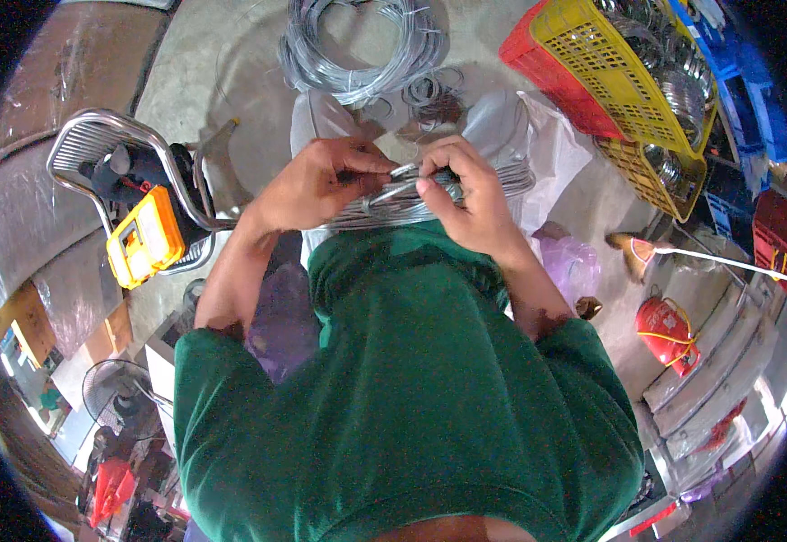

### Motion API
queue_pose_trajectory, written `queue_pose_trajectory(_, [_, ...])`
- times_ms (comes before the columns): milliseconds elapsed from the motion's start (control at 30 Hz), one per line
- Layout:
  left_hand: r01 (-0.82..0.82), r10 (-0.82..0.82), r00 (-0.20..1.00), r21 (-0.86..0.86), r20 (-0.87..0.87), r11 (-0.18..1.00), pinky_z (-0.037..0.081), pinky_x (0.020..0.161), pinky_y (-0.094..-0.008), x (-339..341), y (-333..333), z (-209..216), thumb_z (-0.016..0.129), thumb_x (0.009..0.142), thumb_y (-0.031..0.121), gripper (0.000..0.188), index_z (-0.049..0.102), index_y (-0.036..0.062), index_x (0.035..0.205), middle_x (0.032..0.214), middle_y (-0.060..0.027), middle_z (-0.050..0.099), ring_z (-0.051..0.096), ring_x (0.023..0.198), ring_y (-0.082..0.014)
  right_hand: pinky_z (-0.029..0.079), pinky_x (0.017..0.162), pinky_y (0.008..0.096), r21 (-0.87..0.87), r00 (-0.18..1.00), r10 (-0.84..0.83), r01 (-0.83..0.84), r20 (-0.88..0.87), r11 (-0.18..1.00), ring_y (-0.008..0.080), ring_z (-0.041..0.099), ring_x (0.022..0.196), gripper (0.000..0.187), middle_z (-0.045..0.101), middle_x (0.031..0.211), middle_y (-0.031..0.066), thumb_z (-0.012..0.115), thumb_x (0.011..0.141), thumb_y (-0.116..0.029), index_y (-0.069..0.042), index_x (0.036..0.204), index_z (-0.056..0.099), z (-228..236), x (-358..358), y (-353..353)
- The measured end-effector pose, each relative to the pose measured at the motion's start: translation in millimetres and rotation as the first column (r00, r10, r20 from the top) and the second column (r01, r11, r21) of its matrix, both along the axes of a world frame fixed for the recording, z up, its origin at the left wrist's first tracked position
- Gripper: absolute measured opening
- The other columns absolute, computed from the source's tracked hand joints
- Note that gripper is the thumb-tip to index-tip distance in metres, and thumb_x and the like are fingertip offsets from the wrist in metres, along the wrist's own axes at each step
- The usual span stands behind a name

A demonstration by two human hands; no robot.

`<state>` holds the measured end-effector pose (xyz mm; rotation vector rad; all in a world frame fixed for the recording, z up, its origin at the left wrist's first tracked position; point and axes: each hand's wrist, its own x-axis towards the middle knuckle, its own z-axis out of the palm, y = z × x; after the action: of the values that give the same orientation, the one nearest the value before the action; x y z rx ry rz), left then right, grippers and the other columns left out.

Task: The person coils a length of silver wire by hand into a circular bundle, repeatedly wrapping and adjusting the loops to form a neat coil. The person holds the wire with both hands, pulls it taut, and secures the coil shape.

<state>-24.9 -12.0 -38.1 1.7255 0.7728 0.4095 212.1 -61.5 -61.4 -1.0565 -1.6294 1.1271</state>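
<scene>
A coil of silvery wire (393, 213) lies across my lap, in front of my green shirt. Over its upper side my left hand (321, 185) is closed, thumb and fingers pinching strands of wire. My right hand (467, 194) faces it from the other side, also closed on wire, thumb toward the left hand's fingertips. Between the two sets of fingertips a short bright stretch of wire (404, 170) shows; the exact grip is partly hidden by the fingers.
A larger wire coil (362, 86) lies on the floor ahead, beside a small tangle of wire (434, 95). At left, a metal-framed chair (176, 149) holds a yellow-orange case (147, 237). To the right are a yellow crate (624, 77), a broom (637, 253) and a red cylinder (667, 334).
</scene>
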Motion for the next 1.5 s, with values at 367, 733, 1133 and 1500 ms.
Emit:
queue_pose_trajectory(367, [-0.012,0.012,1.000,-0.013,0.003,1.000,0.057,0.072,-0.0380,31.3,-71.8,15.0,0.066,0.084,-0.003,0.034,0.071,0.0049,0.116,0.099,-0.0150,0.071,0.070,0.082,-0.0317,0.050,0.080,0.0428,-0.139,0.643,0.399,-0.417,0.654,0.898,0.0320,0.059,0.094,0.025,0.052,0.102,0.0122,0.072,0.084,-0.017,-0.003,0.100,0.058,60.1,52.8,-37.1])
queue_pose_trajectory(733, [-0.150,0.150,0.987,0.002,-0.060,0.989,0.054,0.070,-0.0342,33.3,-46.0,14.3,0.067,0.083,-0.001,0.021,0.073,-0.0001,0.103,0.094,-0.0162,0.069,0.070,0.079,-0.0271,0.049,0.078,0.0455,0.009,0.791,0.278,-0.337,0.545,0.941,0.0349,0.058,0.090,0.021,0.053,0.096,0.0149,0.067,0.084,-0.010,-0.003,0.097,0.052,38.1,44.4,-16.9])
queue_pose_trajectory(1133, [-0.226,0.226,0.967,0.014,-0.117,0.974,0.051,0.066,-0.0340,36.3,-16.4,11.0,0.068,0.087,0.004,0.024,0.072,0.0023,0.111,0.090,-0.0141,0.066,0.067,0.074,-0.0239,0.050,0.077,0.0429,0.329,0.834,0.010,-0.229,0.552,0.916,0.0309,0.062,0.092,0.020,0.061,0.100,0.0103,0.067,0.078,-0.007,-0.004,0.097,0.062,22.8,38.2,6.3])
queue_pose_trajectory(1500, [0.088,-0.076,0.993,0.138,-0.088,0.986,0.052,0.075,-0.0361,26.2,20.1,7.9,0.067,0.080,-0.006,0.023,0.073,0.0003,0.101,0.094,-0.0146,0.066,0.067,0.086,-0.0260,0.052,0.079,0.0456,0.240,0.823,0.187,-0.361,0.536,0.901,0.0316,0.065,0.094,0.027,0.062,0.102,0.0118,0.067,0.076,-0.005,-0.003,0.102,0.063,25.4,29.7,26.8])
